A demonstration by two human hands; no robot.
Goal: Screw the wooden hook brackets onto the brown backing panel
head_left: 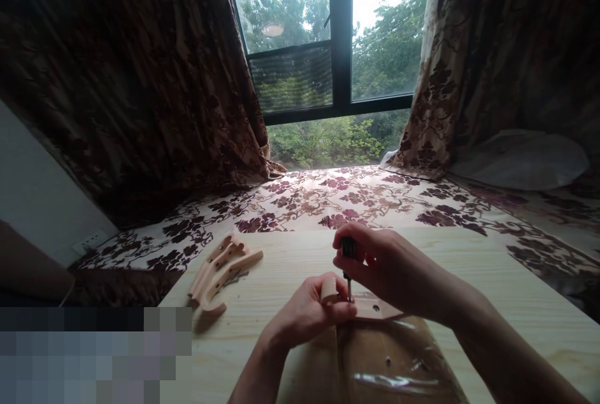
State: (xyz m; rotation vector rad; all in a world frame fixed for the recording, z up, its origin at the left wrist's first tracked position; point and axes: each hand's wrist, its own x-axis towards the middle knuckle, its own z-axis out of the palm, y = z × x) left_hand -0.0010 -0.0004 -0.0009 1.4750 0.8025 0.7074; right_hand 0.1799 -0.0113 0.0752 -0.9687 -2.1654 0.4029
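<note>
My right hand point(398, 261) is closed around the dark handle of a screwdriver point(347, 247), which stands nearly upright with its shaft pointing down. The shaft's lower end meets a pale wooden hook piece point(368, 309) close to my left fingertips. My left hand point(302, 313) pinches that piece, and a rounded wooden end point(329, 290) sticks up between its thumb and fingers. A dark hole shows in the flat part of the wood. Beneath it lies a brown, tape-covered cardboard piece point(365, 354). Whether a screw sits under the tip is hidden.
Several curved wooden hook pieces point(210, 276) lie at the left of the light wooden tabletop point(281, 260), with small metal screws point(238, 277) beside them. Beyond the table are a floral cloth point(328, 197), curtains point(210, 79) and a window point(341, 47).
</note>
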